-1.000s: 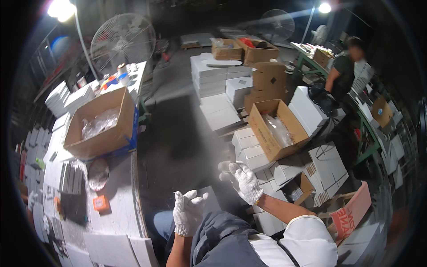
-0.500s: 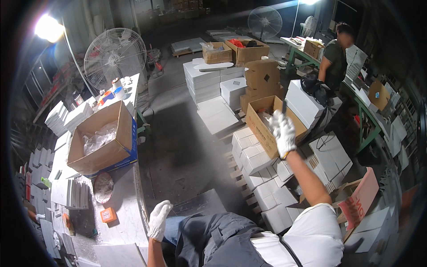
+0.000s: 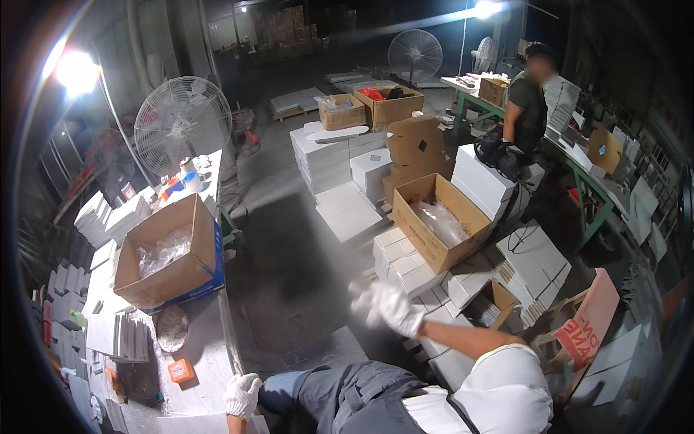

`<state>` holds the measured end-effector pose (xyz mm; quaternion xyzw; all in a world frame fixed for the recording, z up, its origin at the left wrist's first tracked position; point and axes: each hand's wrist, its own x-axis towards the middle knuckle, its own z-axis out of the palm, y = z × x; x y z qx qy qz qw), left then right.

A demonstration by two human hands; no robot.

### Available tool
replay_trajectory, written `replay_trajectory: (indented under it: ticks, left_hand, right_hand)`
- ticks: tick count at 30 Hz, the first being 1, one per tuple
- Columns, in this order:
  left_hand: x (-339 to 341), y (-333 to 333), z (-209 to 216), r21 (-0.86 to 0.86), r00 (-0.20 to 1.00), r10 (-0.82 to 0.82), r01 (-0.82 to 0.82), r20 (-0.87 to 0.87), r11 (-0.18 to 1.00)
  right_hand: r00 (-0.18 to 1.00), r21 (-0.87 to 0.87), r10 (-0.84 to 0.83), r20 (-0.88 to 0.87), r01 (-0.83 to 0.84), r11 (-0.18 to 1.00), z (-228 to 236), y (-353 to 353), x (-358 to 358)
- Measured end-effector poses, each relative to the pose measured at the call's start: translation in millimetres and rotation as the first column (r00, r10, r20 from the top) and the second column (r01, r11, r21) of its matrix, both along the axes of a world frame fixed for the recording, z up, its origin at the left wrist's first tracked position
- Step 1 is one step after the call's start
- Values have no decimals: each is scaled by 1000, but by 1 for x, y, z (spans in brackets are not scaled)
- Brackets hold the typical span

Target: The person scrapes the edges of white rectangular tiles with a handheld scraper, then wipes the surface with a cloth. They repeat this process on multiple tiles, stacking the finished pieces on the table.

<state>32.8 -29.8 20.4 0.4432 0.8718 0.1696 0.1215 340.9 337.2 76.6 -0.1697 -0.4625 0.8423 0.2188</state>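
My right hand (image 3: 387, 307), in a white knit glove, is smeared by motion over the floor, just left of the stacked white boxes (image 3: 399, 269). Its fingers are too blurred to show whether anything is in them. Past it, on the stack, an open brown carton (image 3: 442, 249) holds clear plastic bags (image 3: 442, 223). My left hand (image 3: 242, 395), also gloved in white, is at the front edge of the worktable (image 3: 206, 347) with its fingers curled in. Nothing shows in it. An orange box (image 3: 181, 371) lies farther in on that table.
A large open carton (image 3: 165, 264) with plastic inside stands on the left table, beside a round dish (image 3: 172, 328) and upright white slabs (image 3: 130, 338). A fan (image 3: 181, 126) stands behind. At the far right a person (image 3: 526, 108) stands beside green-legged tables (image 3: 589, 195).
My right hand has swung from above the brown carton toward me and left; a dark, thin object showed at its fingers before. My left hand has dropped to the table edge.
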Motion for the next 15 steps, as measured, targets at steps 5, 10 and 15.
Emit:
replay_trajectory:
  ticks: [5, 10, 15]
  left_hand:
    - [0, -2, -2, 53, 997, 10, -14, 77, 998]
    - [1, 2, 0, 22, 1000, 8, -9, 19, 1000]
    - [6, 3, 1, 22, 997, 51, -50, -50, 999]
  right_hand:
    - [953, -378, 205, 221, -110, 919, -87, -79, -33]
    - [898, -518, 426, 111, -314, 796, -107, -127, -61]
    - [906, -514, 388, 168, -255, 819, -129, -141, -79]
